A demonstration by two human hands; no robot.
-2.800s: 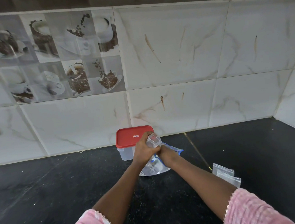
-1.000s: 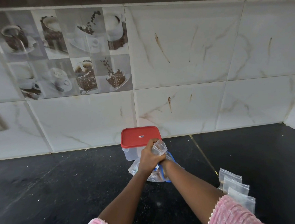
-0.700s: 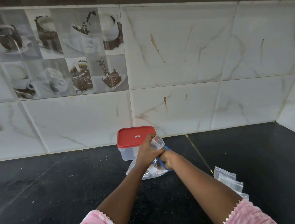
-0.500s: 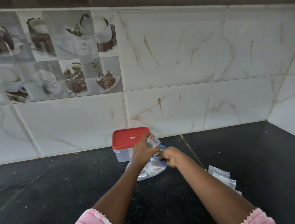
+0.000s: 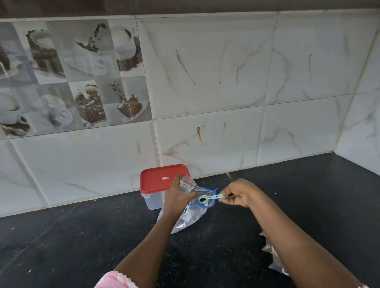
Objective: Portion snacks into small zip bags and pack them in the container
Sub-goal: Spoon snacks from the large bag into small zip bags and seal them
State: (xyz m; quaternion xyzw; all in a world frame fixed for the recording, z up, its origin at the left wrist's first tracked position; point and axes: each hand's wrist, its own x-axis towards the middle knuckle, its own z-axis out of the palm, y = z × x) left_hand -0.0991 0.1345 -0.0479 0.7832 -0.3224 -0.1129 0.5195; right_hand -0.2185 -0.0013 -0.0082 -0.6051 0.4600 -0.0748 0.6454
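Your left hand (image 5: 177, 196) was closed around a small, clear, crinkled plastic zip bag (image 5: 186, 184), holding its open mouth upward just in front of the container (image 5: 153, 200). Your right hand (image 5: 238, 195) pinched the thin handle of a pale blue plastic scoop (image 5: 208, 198), whose round bowl carried something dark and hung over the large snack bag (image 5: 190, 214). That large bag was soft, transparent film with a blue zip edge, slumped on the black speckled stone counter (image 5: 79, 254) between your 2 hands. The container was a clear, boxy tub with rounded corners, shut under a smooth red lid (image 5: 162, 177), standing at the far edge against the glossy marbled wall tiles (image 5: 213, 73). Spare small clear bags (image 5: 273, 257) lay on the near right, partly hidden by your right forearm.
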